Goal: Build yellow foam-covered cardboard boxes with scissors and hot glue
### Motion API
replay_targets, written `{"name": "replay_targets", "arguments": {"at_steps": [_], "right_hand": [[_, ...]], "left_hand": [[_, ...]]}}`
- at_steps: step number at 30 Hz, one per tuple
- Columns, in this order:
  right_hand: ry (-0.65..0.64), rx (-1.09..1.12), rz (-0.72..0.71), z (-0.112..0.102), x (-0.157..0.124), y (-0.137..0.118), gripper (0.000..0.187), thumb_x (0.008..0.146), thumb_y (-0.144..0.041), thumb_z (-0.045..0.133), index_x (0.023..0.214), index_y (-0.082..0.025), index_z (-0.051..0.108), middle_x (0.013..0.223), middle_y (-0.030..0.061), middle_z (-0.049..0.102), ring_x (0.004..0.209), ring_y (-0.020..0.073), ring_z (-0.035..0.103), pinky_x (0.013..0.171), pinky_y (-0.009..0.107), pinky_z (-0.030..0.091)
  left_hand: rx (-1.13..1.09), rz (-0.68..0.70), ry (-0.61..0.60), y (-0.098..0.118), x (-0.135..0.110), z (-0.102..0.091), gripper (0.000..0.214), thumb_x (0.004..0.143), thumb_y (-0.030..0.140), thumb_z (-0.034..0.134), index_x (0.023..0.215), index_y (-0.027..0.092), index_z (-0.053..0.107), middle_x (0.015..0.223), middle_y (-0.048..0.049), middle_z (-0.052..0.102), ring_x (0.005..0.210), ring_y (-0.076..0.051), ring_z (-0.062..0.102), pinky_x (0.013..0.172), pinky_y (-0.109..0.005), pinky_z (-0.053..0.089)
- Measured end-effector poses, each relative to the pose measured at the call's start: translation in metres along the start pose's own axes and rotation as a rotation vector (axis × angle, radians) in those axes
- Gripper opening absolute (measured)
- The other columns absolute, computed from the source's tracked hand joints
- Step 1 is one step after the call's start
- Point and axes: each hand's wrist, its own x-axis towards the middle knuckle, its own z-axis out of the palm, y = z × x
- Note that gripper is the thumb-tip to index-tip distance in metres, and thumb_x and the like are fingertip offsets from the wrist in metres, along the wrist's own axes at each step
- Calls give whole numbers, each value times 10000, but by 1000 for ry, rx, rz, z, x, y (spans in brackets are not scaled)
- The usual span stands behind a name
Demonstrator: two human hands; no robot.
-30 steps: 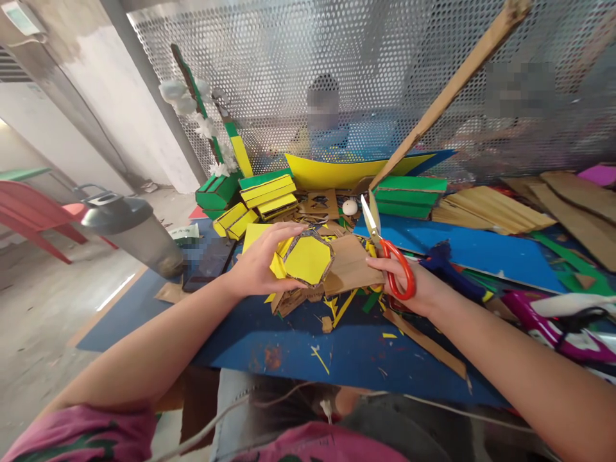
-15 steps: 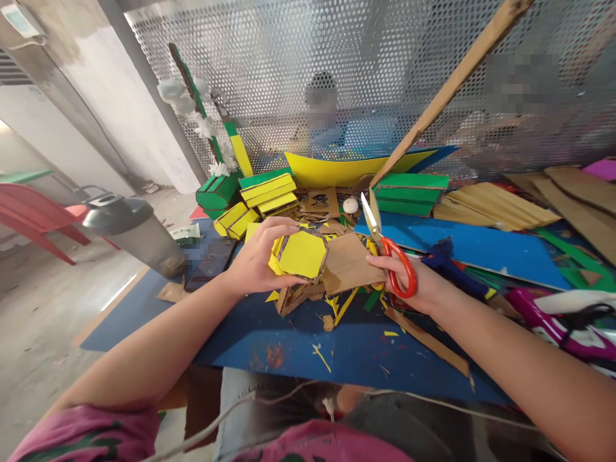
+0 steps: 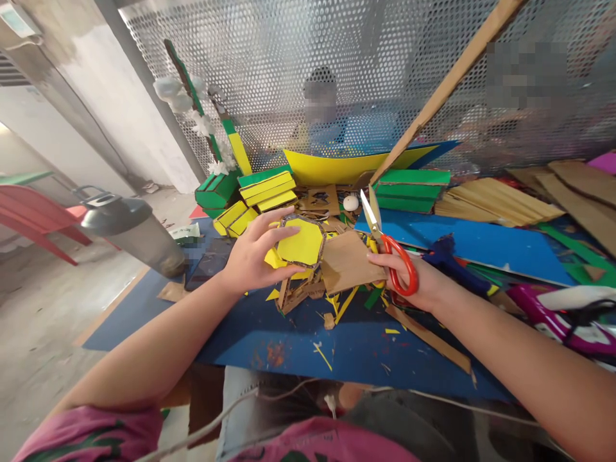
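My left hand (image 3: 257,253) is closed around the edge of a yellow eight-sided cardboard piece (image 3: 302,242), with fingers over its top and the thumb below. The piece shows a dark, rough corrugated rim. In my right hand (image 3: 418,282) are red-handled scissors (image 3: 402,263), blades pointing up and slightly parted. The same hand pinches the right edge of a flat brown cardboard piece (image 3: 351,262), its thumb on top. This cardboard lies close beside the yellow piece. Below both hands are scattered yellow and brown scraps (image 3: 308,295) on the blue table (image 3: 289,340).
Green and yellow cardboard blocks (image 3: 267,186) stand at the back, before a perforated metal screen (image 3: 269,77). A grey shaker bottle (image 3: 135,224) is on the left. Right lie a blue sheet (image 3: 471,240), a dark blue glue gun (image 3: 447,260) and a purple-white tool (image 3: 553,314).
My left fingers have shifted across the top of the yellow piece, which has turned and moved slightly left. My right hand, with scissors and cardboard, has hardly moved.
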Motion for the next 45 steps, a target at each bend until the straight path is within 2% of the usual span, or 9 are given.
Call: {"name": "replay_targets", "arguments": {"at_steps": [4, 8, 12, 19, 24, 28, 36, 41, 45], "right_hand": [[5, -3, 2, 1, -1, -1, 308, 725, -288, 1062, 945, -247, 850, 897, 19, 855, 808, 191, 782, 706, 261, 651], [-21, 20, -10, 2, -1, -2, 337, 686, -290, 1084, 898, -251, 825, 821, -15, 814, 700, 149, 712, 737, 264, 661], [-20, 14, -1, 1, 1, -1, 384, 674, -300, 1088, 957, -250, 834, 864, -11, 826, 724, 153, 726, 724, 264, 654], [-5, 6, 7, -3, 2, 2, 375, 696, -317, 1098, 894, -242, 788, 700, -40, 722, 635, 154, 665, 650, 280, 624], [-12, 22, 2, -1, 0, 0, 354, 690, -284, 1088, 919, -242, 821, 898, 8, 845, 751, 167, 746, 670, 258, 622], [-19, 6, -4, -1, 0, 1, 353, 716, -286, 1069, 978, -244, 836, 903, 19, 848, 797, 195, 776, 713, 284, 637], [-16, 17, 11, -3, 1, 2, 373, 718, -299, 1098, 895, -247, 774, 702, -46, 709, 620, 145, 640, 676, 295, 618], [-18, -5, -5, 0, 0, 0, 398, 700, -314, 1093, 962, -255, 800, 803, -8, 777, 736, 191, 731, 704, 304, 636], [-11, -12, -22, -1, -1, 1, 352, 718, -307, 1088, 852, -252, 767, 696, -28, 698, 660, 166, 655, 657, 301, 604]], "left_hand": [[9, 4, -2, 1, 1, 0, 789, 911, 630, 961, 1579, 362, 638, 1751, -182, 613, 1537, -404, 690, 1155, -586, 670], [-17, -13, 12, -1, 0, 2, 1011, 898, 696, 946, 1722, 354, 471, 1688, -209, 662, 1538, -419, 693, 1232, -660, 622], [-19, -18, 23, -3, 0, 3, 1131, 878, 719, 949, 1779, 332, 387, 1650, -213, 684, 1554, -423, 679, 1241, -651, 624], [2, -33, 26, 0, 3, -1, 1086, 874, 746, 939, 1743, 302, 463, 1656, -220, 678, 1542, -433, 684, 1270, -670, 595], [-5, -50, 21, -2, 1, -3, 1030, 866, 707, 966, 1706, 312, 520, 1698, -205, 661, 1562, -416, 685, 1248, -627, 633], [11, -67, 2, -6, -2, -3, 1002, 864, 752, 944, 1670, 313, 542, 1747, -213, 622, 1595, -427, 665, 1246, -629, 637], [-99, -102, 65, -10, -7, 4, 989, 778, 761, 993, 1522, 287, 546, 1683, -263, 669, 1569, -437, 691, 1132, -595, 707], [-109, -83, 53, -9, -6, 6, 1018, 791, 730, 1005, 1576, 300, 521, 1696, -257, 663, 1552, -420, 707, 1151, -575, 704], [-102, -87, 39, -7, -5, 5, 1053, 837, 730, 976, 1668, 316, 480, 1715, -239, 643, 1575, -417, 683, 1147, -568, 707]]}}
